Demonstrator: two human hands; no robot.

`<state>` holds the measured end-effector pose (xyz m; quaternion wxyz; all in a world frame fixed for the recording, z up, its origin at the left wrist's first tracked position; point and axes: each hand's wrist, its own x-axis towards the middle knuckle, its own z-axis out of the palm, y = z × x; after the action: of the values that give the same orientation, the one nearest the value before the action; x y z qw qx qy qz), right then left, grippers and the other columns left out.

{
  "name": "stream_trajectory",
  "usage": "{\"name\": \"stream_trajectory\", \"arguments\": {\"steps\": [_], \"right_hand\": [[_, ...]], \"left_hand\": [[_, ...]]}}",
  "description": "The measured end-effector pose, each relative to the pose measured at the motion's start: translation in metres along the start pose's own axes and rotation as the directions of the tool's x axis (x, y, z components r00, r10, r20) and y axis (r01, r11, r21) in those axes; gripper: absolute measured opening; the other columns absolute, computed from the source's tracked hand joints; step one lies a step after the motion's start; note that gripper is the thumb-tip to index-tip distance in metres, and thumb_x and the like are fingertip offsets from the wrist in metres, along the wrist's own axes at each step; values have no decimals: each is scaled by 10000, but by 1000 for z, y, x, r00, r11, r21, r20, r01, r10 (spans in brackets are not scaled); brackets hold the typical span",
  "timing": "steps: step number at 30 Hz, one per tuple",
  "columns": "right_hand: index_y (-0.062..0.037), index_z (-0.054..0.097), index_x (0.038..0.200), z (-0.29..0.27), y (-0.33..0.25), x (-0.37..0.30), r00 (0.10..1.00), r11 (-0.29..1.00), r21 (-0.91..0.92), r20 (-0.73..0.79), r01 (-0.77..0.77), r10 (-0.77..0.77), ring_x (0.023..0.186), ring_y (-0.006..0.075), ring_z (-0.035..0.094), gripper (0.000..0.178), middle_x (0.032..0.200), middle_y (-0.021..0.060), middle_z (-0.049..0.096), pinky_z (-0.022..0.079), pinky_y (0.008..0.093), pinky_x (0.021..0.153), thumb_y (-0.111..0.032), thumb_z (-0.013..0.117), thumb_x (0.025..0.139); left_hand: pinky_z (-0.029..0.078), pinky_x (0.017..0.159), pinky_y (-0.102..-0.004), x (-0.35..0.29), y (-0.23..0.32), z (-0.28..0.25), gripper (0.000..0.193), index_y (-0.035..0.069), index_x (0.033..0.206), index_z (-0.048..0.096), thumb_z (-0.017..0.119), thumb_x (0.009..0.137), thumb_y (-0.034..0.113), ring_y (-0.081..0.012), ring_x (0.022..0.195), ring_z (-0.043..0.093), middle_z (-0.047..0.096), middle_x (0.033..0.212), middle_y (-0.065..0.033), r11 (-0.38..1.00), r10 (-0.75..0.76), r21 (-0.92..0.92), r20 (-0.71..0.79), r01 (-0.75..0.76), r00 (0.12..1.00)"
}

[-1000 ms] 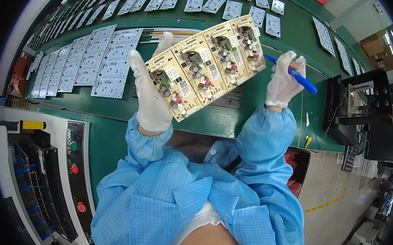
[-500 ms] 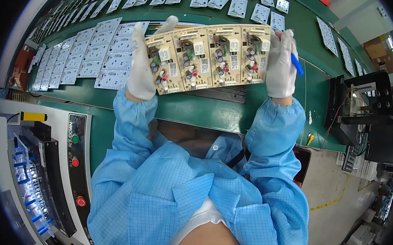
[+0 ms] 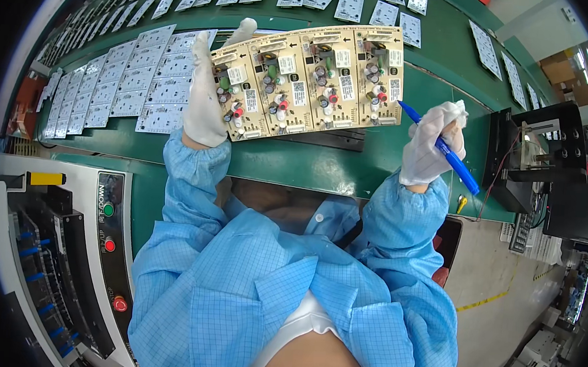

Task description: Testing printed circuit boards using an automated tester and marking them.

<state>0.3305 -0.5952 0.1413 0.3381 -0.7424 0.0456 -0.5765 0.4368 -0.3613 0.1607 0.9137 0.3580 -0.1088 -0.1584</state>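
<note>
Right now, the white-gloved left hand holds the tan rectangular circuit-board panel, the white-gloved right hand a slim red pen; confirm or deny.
The colour is wrong: the head view shows a slim blue pen in the white-gloved right hand. The white-gloved left hand does hold the tan rectangular circuit-board panel.

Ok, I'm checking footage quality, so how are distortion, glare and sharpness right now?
Head view: strong fisheye curvature, dark corners; head view: pale sheen on the glossy green tabletop; head view: the tan rectangular circuit board and slim blue pen look reasonably sharp.
</note>
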Motion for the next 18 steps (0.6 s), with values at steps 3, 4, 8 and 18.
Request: {"name": "stream_trajectory", "arguments": {"steps": [3,4,8,18], "right_hand": [[37,547,847,-6,-18,5,845,409,836,115,-366,522,432,40,425,156,580,-2,458,310,164,346,-119,529,844],[31,547,857,-7,-23,1,894,778,534,-85,-332,440,435,42,422,125,591,-2,465,304,165,344,-90,522,843],[9,520,800,-8,1,1,993,991,-94,83,91,-83,446,55,424,96,587,13,467,323,176,352,-71,493,847],[-5,461,1053,12,-7,36,931,882,372,321,-291,171,926,172,547,391,1026,144,562,446,302,812,-374,390,945]], "left_hand": [[402,966,-338,-2,1,-2,643,-9,1285,404,193,947,496,-228,1105,507,486,1242,-141,1000,17,24,-58,-15,998],[402,966,-338,-2,3,-4,643,-9,1285,404,193,947,496,-228,1105,507,486,1242,-141,1000,18,24,-59,-17,998],[394,972,-334,-6,4,-8,637,-9,1286,404,196,949,491,-227,1111,503,490,1243,-141,1000,5,20,-9,-5,1000],[388,976,-328,1,-3,-7,690,-19,1286,399,198,931,537,-227,1101,511,481,1261,-130,971,51,234,4,-50,999]]}}
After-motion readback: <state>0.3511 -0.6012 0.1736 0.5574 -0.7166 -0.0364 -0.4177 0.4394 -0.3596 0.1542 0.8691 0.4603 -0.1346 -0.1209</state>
